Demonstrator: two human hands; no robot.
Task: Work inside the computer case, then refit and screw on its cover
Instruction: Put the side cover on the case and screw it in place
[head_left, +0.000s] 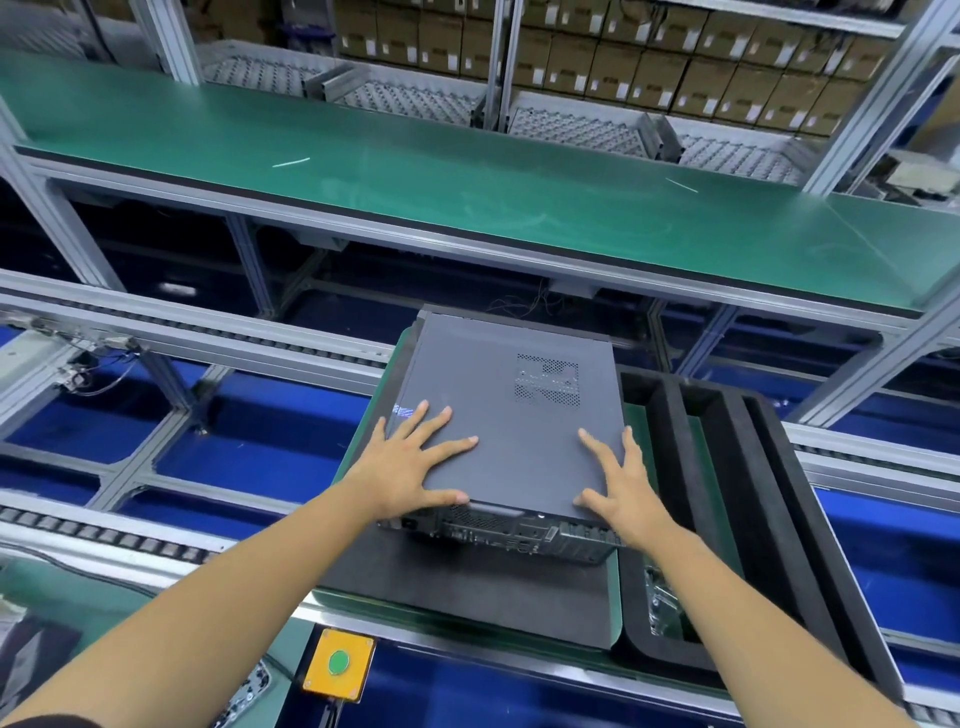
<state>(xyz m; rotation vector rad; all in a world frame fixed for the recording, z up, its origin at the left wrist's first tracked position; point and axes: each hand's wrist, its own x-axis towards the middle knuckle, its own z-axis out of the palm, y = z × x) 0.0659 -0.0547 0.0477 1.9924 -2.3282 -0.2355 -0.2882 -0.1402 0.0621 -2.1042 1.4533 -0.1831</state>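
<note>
Both hands (410, 467) flat, fingers (597, 441) splayed

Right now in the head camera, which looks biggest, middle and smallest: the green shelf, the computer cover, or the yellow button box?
1. Green shelf, stretching right across the picture.
2. Computer cover, under both hands.
3. Yellow button box, smallest even though it sits nearest the camera.

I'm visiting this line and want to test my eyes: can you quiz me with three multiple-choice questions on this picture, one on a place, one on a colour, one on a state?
1. Where does the black foam tray lie?
A. right of the computer case
B. on the upper bench
C. on the case

2. What colour is the button on the yellow box?
A. red
B. green
C. blue

3. How are the hands?
A. gripping a screwdriver
B. flat on the cover
C. off the case

Answers: A, the tray adjoins the case's right side; B, it is green; B, left hand and right hand lie spread, palms down.
</note>
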